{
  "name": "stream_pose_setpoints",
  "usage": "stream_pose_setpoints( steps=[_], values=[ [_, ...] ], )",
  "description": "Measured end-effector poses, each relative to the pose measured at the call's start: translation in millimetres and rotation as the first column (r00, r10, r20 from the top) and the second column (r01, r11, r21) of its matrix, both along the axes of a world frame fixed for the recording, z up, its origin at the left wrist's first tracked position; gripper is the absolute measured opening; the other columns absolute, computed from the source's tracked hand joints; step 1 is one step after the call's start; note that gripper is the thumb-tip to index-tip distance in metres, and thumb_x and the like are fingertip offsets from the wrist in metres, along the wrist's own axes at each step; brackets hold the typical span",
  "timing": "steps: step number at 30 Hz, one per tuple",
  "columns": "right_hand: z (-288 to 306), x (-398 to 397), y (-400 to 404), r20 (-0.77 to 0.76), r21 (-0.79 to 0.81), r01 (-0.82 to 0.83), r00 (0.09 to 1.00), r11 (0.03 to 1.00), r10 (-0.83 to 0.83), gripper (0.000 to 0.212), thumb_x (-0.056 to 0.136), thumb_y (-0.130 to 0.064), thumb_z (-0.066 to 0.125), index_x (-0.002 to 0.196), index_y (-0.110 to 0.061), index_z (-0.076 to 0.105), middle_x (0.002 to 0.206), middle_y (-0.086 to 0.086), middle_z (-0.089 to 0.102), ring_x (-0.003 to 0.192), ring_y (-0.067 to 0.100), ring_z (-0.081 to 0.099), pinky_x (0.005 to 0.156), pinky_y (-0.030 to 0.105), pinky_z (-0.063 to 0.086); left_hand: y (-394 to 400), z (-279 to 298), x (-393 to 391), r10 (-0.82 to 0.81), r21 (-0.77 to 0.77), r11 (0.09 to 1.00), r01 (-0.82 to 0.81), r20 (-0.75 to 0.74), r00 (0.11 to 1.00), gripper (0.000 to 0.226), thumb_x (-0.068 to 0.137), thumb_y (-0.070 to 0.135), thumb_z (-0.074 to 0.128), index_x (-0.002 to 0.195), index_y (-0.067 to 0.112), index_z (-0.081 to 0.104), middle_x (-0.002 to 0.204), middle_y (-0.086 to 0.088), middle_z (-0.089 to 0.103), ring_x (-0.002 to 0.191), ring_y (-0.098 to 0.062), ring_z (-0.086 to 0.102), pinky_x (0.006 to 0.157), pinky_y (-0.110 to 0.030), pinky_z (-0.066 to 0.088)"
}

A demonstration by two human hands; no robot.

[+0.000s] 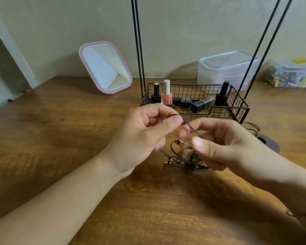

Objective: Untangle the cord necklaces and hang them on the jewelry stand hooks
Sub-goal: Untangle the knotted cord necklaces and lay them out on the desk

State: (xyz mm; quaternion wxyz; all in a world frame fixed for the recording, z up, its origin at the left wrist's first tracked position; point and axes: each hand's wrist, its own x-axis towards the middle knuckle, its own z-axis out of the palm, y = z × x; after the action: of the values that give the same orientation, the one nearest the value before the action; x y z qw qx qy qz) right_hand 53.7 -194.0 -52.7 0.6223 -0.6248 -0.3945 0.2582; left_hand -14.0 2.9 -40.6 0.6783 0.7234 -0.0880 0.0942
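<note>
The left hand (145, 131) pinches a thin dark cord (193, 128) between thumb and forefinger; the right hand (219, 144) has its grip closed on the same cord just beside; tangled cord necklaces (182, 160) hang beneath onto the wooden counter (78, 138); behind stands the wire jewelry stand (237, 106) holding nail polish bottles (166, 94).

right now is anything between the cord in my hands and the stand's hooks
The hooks are out of frame above, so I cannot fully tell. The black cord is pinched by the left hand and right hand, but it runs down into the tangle on the table. That knot holds it back. The stand's rods rise unobstructed.
</note>
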Motion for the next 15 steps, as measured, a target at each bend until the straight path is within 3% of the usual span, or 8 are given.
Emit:
stream_pose_setpoints(
  steps=[1,3,4,5,8,10,12,15],
  values=[
    [3,-1,-2,0.037,0.014,0.045,0.998,0.999,-0.046,0.044,0.076,-0.049,0.077,0.092,-0.009,0.069,0.057,-0.004,0.047,0.046,0.008,0.034,0.044,0.018,0.028,5,0,1,0.053,0.151,0.987,-0.056,0.024,0.998,0.008,0.083,0.017,0.071,0.089,0.011,0.07,0.06,0.001,0.06,0.049,-0.01,0.047,0.049,-0.019,0.039],
    [6,-2,-10,0.039,0.092,0.068,0.997,0.993,-0.072,0.035,0.075,-0.049,0.078,0.077,-0.015,0.072,0.053,-0.002,0.04,0.045,0.012,0.029,0.045,0.019,0.026,13,-1,4,0.142,0.509,0.844,-0.169,0.091,0.986,0.011,0.083,0.014,0.076,0.087,0.024,0.072,0.061,0.002,0.062,0.052,-0.005,0.055,0.055,-0.011,0.043],
    [6,-2,-12,0.024,0.13,0.047,0.998,0.99,-0.05,0.034,0.076,-0.05,0.077,0.071,-0.017,0.07,0.053,0.0,0.036,0.046,0.014,0.027,0.046,0.02,0.023,14,-2,5,0.168,0.586,0.785,-0.199,0.109,0.98,0.015,0.084,0.014,0.076,0.087,0.027,0.071,0.059,0.005,0.063,0.053,-0.004,0.057,0.057,-0.009,0.045],
    [8,-3,-13,-0.006,0.171,0.024,1.0,0.985,-0.023,0.033,0.077,-0.048,0.077,0.064,-0.021,0.066,0.052,-0.001,0.034,0.045,0.014,0.025,0.047,0.022,0.021,14,-2,5,0.184,0.588,0.782,-0.207,0.1,0.978,0.015,0.085,0.014,0.076,0.087,0.028,0.07,0.057,0.006,0.062,0.052,-0.004,0.058,0.059,-0.011,0.048],
    [9,-3,-12,-0.14,0.261,0.056,0.99,0.964,-0.019,0.049,0.077,-0.046,0.077,0.052,-0.022,0.043,0.051,-0.01,0.031,0.045,0.01,0.021,0.046,0.023,0.019,8,-3,5,0.167,0.421,0.895,-0.148,-0.01,0.986,0.004,0.091,0.019,0.069,0.091,0.023,0.07,0.055,0.005,0.061,0.053,-0.012,0.06,0.057,-0.02,0.051],
    [8,-3,-8,-0.125,0.181,0.148,0.984,0.972,-0.127,0.054,0.078,-0.053,0.074,0.053,-0.02,0.04,0.05,-0.01,0.031,0.044,0.011,0.022,0.045,0.02,0.022,5,-4,4,0.121,0.276,0.956,-0.101,-0.056,0.991,0.012,0.097,0.017,0.058,0.094,0.016,0.069,0.051,0.006,0.053,0.051,-0.013,0.054,0.05,-0.02,0.044],
    [3,-5,-4,0.068,0.015,0.191,0.979,0.981,-0.192,0.048,0.079,-0.06,0.069,0.06,-0.019,0.053,0.05,-0.007,0.037,0.045,0.013,0.031,0.045,0.02,0.029,1,-2,1,0.01,0.035,0.999,-0.007,-0.091,0.996,0.018,0.1,0.014,0.049,0.098,0.008,0.066,0.051,0.002,0.043,0.051,-0.015,0.047,0.05,-0.021,0.042],
    [-2,-14,4,0.333,-0.174,0.163,0.938,0.971,-0.098,0.035,0.08,-0.055,0.071,0.092,-0.022,0.067,0.059,0.006,0.047,0.053,0.021,0.039,0.05,0.025,0.032,-6,2,-2,-0.134,-0.17,0.977,0.125,-0.043,0.99,0.018,0.099,0.015,0.048,0.097,0.008,0.065,0.055,-0.005,0.04,0.053,-0.018,0.048,0.052,-0.023,0.044]
  ],
)
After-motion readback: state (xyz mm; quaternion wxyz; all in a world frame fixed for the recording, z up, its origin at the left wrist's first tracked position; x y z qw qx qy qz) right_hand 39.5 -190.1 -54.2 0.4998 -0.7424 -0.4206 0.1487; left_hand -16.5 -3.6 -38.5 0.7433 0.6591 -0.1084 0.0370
